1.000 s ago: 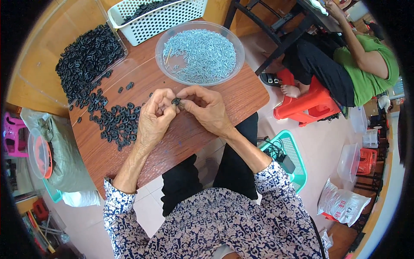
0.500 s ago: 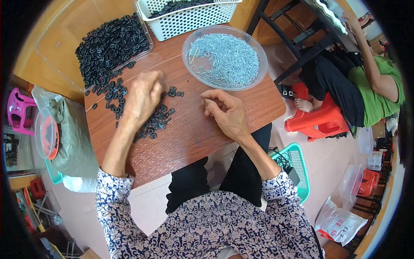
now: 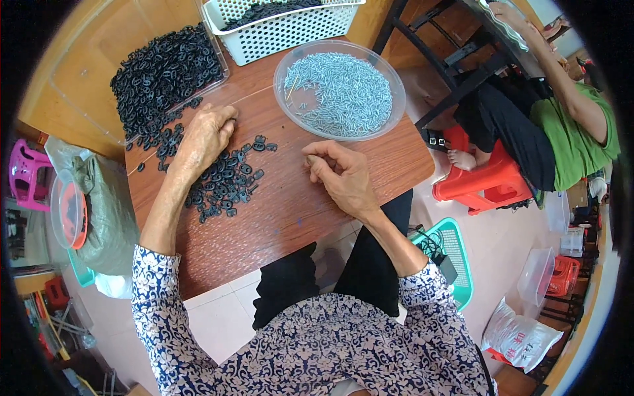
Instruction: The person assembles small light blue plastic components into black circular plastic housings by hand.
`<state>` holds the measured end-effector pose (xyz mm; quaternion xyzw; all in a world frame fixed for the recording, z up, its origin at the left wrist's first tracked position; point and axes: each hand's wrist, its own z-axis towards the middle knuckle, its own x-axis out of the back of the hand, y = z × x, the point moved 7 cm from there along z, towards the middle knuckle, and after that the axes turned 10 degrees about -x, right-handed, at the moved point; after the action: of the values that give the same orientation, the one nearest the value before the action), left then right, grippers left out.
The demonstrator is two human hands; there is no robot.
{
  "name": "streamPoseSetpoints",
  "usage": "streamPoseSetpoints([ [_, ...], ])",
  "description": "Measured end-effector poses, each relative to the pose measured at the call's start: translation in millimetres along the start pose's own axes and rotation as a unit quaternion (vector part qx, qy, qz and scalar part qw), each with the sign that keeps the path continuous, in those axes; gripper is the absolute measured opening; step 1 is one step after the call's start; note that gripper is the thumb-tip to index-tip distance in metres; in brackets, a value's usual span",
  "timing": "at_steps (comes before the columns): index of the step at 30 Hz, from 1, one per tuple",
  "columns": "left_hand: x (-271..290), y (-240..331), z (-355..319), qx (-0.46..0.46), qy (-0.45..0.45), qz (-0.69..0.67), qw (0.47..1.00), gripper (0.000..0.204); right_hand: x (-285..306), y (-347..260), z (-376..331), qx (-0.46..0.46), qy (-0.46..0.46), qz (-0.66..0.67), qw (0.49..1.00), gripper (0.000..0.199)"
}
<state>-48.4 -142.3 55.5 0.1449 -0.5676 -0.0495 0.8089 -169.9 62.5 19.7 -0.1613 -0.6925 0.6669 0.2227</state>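
My left hand [image 3: 203, 140] is over the table between the big heap and the small group of black parts, its fingers curled together. Whatever it may hold is hidden. My right hand [image 3: 340, 173] is above the wooden tabletop, thumb and fingertips pinched; anything between them is too small to name. Small black oval parts with holes [image 3: 231, 178] lie scattered beside my left hand. A larger heap of them [image 3: 165, 76] fills a clear tray at the back left. Beyond my right hand, a round clear tub [image 3: 282, 99] holds many small silvery-blue pins [image 3: 350, 92].
A white perforated basket [image 3: 284, 41] with black parts stands at the table's back edge. At right, a person in a green top [image 3: 574, 132] sits on a red stool [image 3: 485, 188]. A green basket [image 3: 467, 277] with a cable is on the floor. A sack [image 3: 109, 218] stands left.
My left hand has shifted left, uncovering more of the scattered black parts. My right hand keeps its pinch, nearly in the same place. The whole view has shifted slightly.
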Motion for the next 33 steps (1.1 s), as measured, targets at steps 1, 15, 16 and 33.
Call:
streamPoseSetpoints([
  [1,2,-2,0,0.039,0.014,-0.034,0.999,0.018,0,2,0,-0.010,-0.010,0.006,1.000,0.015],
  [15,-54,84,-11,0.176,0.070,-0.490,0.851,0.017,7,-2,-2,0.008,0.020,0.036,0.999,0.017],
  [16,-56,85,-12,0.174,0.070,-0.480,0.857,0.017,5,-6,-2,0.014,0.009,0.027,0.999,0.016],
  [33,-78,97,-24,0.182,0.121,-0.554,0.803,0.010,6,-13,-3,0.045,0.029,-0.028,0.998,0.006],
])
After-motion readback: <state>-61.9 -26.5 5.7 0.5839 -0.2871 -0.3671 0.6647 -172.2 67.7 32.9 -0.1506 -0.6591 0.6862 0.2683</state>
